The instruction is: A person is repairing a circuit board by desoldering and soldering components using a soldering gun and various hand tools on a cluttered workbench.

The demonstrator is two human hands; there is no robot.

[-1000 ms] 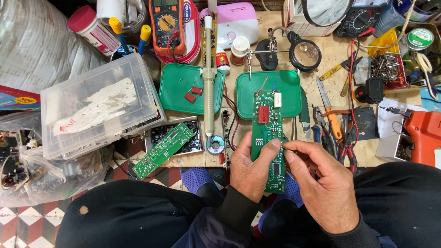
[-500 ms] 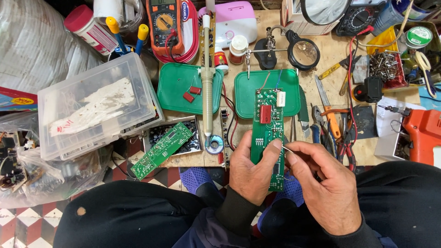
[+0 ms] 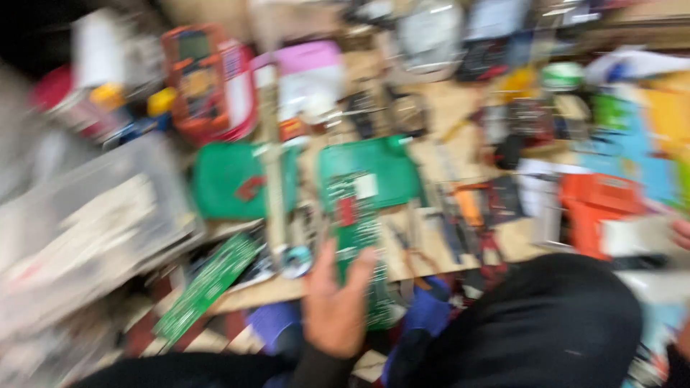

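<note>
Two green trays (image 3: 230, 179) behind, on cluttered surface (image 3: 445, 136); left hand (image 3: 334, 309) grip clamped on long green circuit board (image 3: 356, 230); right hand (image 3: 679, 233) at edge, grip unclear.

The left hand (image 3: 336, 309) is raised at the bottom centre, palm turned away, fingers (image 3: 359, 266) and thumb closed in a grip — the blur hides detail. Of the right hand (image 3: 681, 233), only a sliver shows at the right edge — its pose can't be told.

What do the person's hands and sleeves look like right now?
The picture is blurred. The left hand is bare, with no glove, and a dark sleeve ends at the wrist. The right hand barely shows at the right edge; its sleeve cannot be made out.
</note>
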